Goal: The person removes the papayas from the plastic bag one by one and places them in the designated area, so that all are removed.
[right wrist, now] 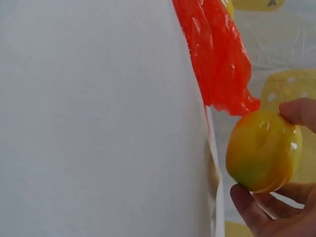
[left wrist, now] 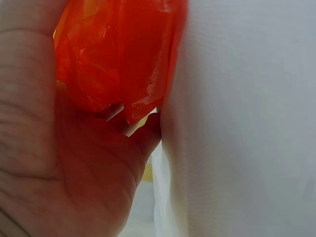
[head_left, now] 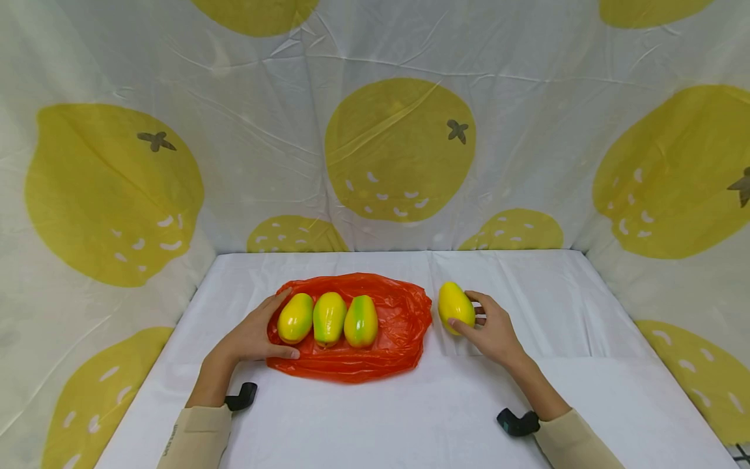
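Three yellow-green fruits lie in a row on a red plastic bag (head_left: 404,326), the left one (head_left: 295,318) nearest my left hand (head_left: 256,333). That hand rests around the bag's left end, fingers and thumb spread; in the left wrist view the bag (left wrist: 118,54) lies against the palm of my hand (left wrist: 74,163). Right of the bag, my right hand (head_left: 495,330) holds a fourth yellow fruit (head_left: 454,305) between thumb and fingers. The right wrist view shows this fruit (right wrist: 264,150) in the fingers of my hand (right wrist: 281,207), beside the bag (right wrist: 217,59).
A white cloth (head_left: 363,423) covers the table. Behind it and at both sides hangs a pale curtain (head_left: 263,130) printed with large yellow fruits. A black device sits at each wrist.
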Demonstrator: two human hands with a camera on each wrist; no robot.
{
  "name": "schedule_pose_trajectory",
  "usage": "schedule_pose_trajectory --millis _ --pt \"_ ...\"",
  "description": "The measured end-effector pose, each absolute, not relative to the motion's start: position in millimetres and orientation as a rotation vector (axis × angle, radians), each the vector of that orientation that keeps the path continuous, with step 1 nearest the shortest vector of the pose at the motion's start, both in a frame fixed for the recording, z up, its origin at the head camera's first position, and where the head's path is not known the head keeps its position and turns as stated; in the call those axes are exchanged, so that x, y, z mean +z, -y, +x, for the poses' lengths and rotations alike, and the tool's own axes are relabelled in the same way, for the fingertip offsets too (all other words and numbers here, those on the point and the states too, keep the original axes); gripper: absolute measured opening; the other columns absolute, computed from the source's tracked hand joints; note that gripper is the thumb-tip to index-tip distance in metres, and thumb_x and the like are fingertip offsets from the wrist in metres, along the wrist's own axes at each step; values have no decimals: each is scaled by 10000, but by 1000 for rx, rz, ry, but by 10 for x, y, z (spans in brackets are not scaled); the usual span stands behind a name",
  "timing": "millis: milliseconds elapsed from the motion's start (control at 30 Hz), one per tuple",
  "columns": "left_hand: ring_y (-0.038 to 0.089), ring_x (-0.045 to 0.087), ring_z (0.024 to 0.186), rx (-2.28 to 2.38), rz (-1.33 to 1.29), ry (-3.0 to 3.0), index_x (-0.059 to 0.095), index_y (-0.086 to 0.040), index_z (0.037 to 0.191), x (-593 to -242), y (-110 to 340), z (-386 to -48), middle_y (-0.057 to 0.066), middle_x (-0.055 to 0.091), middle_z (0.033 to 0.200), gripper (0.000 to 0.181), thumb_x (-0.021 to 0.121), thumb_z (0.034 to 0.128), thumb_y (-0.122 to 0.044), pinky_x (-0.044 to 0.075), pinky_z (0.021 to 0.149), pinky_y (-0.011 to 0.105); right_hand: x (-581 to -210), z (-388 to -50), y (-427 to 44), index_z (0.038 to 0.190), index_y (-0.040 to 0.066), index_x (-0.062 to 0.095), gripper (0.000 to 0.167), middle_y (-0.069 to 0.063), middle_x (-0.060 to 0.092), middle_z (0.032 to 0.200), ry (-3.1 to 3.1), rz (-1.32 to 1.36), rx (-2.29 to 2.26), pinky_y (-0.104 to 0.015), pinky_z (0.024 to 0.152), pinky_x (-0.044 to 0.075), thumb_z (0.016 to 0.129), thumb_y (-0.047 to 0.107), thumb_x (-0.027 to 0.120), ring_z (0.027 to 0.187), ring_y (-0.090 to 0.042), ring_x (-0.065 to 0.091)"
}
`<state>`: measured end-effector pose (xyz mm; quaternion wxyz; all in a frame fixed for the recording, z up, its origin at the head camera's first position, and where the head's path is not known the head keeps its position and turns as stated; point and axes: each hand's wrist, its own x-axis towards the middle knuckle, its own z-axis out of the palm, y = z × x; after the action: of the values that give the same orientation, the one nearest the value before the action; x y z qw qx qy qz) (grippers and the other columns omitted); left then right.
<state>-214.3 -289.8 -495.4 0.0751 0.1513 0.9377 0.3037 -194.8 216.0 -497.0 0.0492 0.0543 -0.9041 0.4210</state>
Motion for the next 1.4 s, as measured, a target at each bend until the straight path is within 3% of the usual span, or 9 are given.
schedule_pose_trajectory --millis 467,1167,1400 --pt "369 380 1464 917 460 -2810 173 -240 1660 -4971 2909 -2131 87 320 1646 1339 910 613 -631 456 1090 663 -5028 -1946 -2180 1481 33 472 743 -197 559 1443 2794 147 1263 -515 975 583 893 358 788 1157 -362 638" --pt "365 381 1468 912 467 -2820 170 -245 1660 -4990 2911 -2133 88 322 1644 1344 907 610 -646 429 1112 671 -5008 -1919 -2207 1505 57 430 803 -217 552 1442 2873 129 1250 -522 969 585 904 483 750 1143 -369 653" --pt "351 391 1456 935 455 -2809 189 -265 1655 -4953 2903 -2136 69 337 1633 1323 915 609 -625 479 1075 645 -5001 -1930 -2209 1519 67 414 824 -220 532 1460 2888 110 1249 -523 986 579 909 521 732 1164 -372 644"
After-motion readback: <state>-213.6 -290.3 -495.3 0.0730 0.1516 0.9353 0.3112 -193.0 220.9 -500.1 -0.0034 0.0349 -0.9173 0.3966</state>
